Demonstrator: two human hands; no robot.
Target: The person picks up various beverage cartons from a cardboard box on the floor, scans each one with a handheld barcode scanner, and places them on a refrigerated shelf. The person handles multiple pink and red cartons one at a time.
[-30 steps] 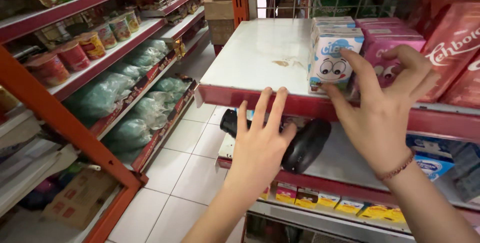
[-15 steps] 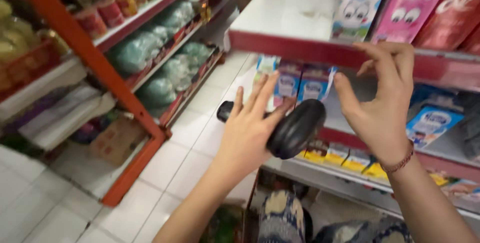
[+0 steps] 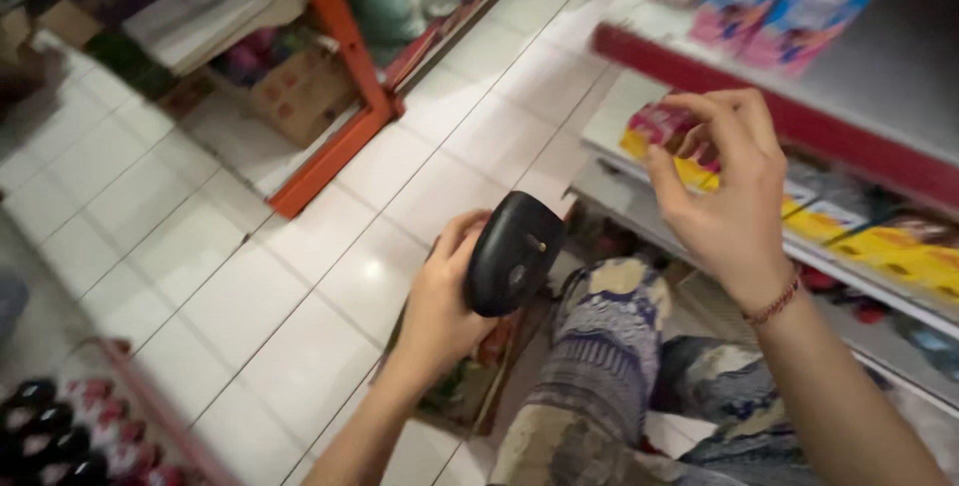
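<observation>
My left hand is shut on a black handheld scanner, held above the tiled floor with its head pointing up and to the right. My right hand is raised in front of the shelf rack on the right, fingers curled and apart, holding nothing. It hovers near small red and yellow packets on a lower shelf. Pink and blue cartons stand on the white shelf above with a red front edge. My patterned trouser leg shows below the hands.
An orange-framed rack on the left holds green bags, a cardboard box and stacked flat packs. Dark bottles stand at the lower left. A box of goods sits on the floor by my knee. White floor tiles run between the racks.
The view has tilted down toward the floor. My left hand has closed around the scanner and lowered it. My right hand has drawn back from the top shelf to the lower shelves.
</observation>
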